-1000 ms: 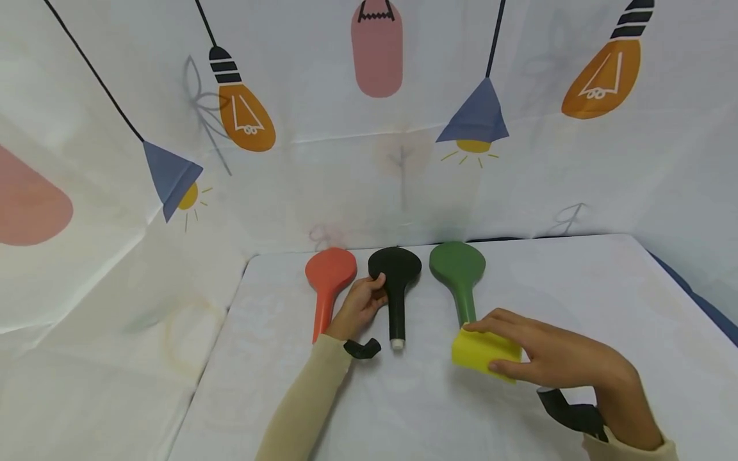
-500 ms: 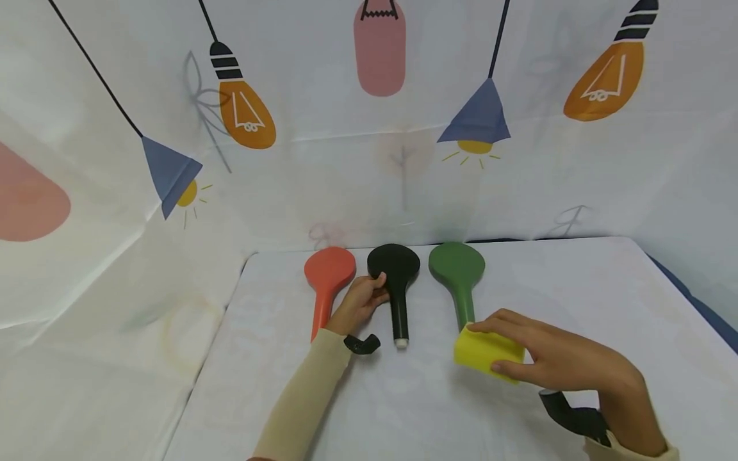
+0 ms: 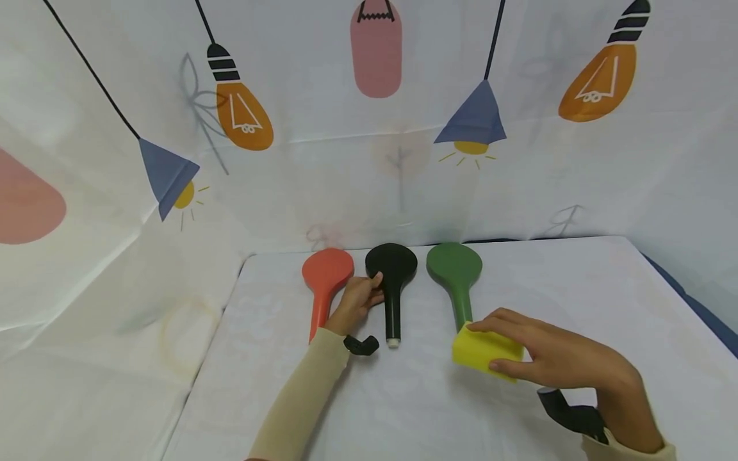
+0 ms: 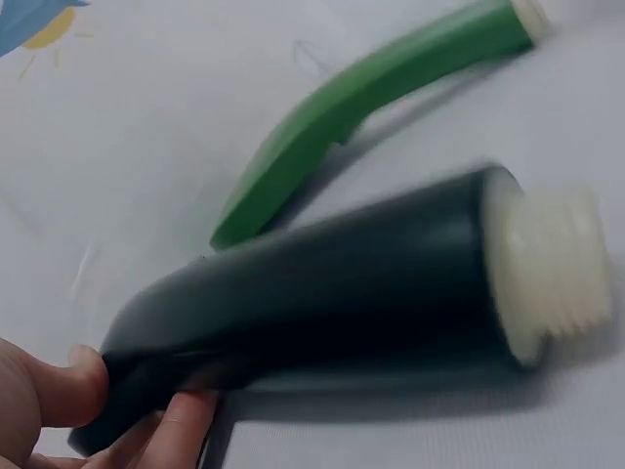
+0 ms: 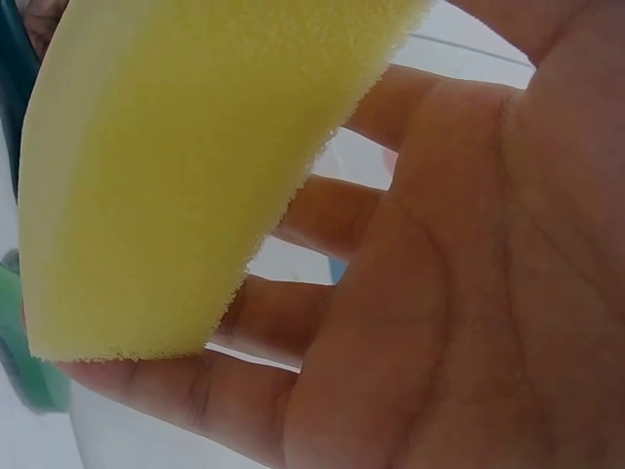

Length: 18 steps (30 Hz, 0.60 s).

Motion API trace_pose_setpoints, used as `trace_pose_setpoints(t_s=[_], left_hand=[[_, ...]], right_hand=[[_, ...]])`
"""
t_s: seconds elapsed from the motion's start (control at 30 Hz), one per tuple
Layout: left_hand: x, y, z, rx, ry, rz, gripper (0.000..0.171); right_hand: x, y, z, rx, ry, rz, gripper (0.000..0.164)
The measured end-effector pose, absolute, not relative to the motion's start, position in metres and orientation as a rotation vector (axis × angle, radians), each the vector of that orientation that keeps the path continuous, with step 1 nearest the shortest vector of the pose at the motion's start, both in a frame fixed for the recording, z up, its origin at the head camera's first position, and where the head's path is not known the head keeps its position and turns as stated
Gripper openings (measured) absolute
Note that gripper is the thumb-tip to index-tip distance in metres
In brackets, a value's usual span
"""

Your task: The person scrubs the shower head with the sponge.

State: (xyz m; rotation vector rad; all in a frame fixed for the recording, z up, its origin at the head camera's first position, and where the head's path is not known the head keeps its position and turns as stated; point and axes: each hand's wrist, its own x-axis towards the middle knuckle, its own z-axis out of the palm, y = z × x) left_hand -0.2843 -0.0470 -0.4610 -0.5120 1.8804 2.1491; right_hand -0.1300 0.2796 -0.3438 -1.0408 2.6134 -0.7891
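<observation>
Evidently gripping black paddle (image 3: 393, 289) near round head (image 3: 391, 258) with left hand (image 3: 358, 304), presumably exposing handle (image 3: 393, 320); pinching yellow sponge (image 3: 483, 351) with right hand (image 3: 550, 355), presumably exposing foam face (image 5: 176, 195).

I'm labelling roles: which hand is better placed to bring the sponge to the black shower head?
Probably the right hand: it holds the yellow sponge, while the left hand grips the black shower head and could steady it.

Soft, even light fills the head view, laying faint shadows on the white table (image 3: 415, 410) near the right hand (image 3: 550, 352), while blur smears the threaded end (image 4: 557, 262) of the black handle (image 4: 332, 293) in the left wrist view
</observation>
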Motion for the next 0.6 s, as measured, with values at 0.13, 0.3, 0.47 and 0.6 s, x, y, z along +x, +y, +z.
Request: trace_pose_setpoints(t_s=[0.13, 0.3, 0.47, 0.6], left_hand=[[-0.283, -0.048, -0.46, -0.524, 1.982, 2.079, 0.026], [-0.281, -0.047, -0.461, -0.515, 2.083, 1.983, 0.033], [-0.276, -0.046, -0.462, -0.455, 2.225, 1.898, 0.041], [-0.268, -0.044, -0.461, -0.434, 2.426, 1.776, 0.041]], right_hand=[[-0.131, 0.279, -0.345, -1.057, 2.602, -0.802, 0.044], [-0.131, 0.281, -0.347, -1.085, 2.605, -0.813, 0.044], [-0.13, 0.283, -0.347, -1.085, 2.621, -0.823, 0.043], [-0.129, 0.285, -0.345, -1.11, 2.644, -0.824, 0.043]])
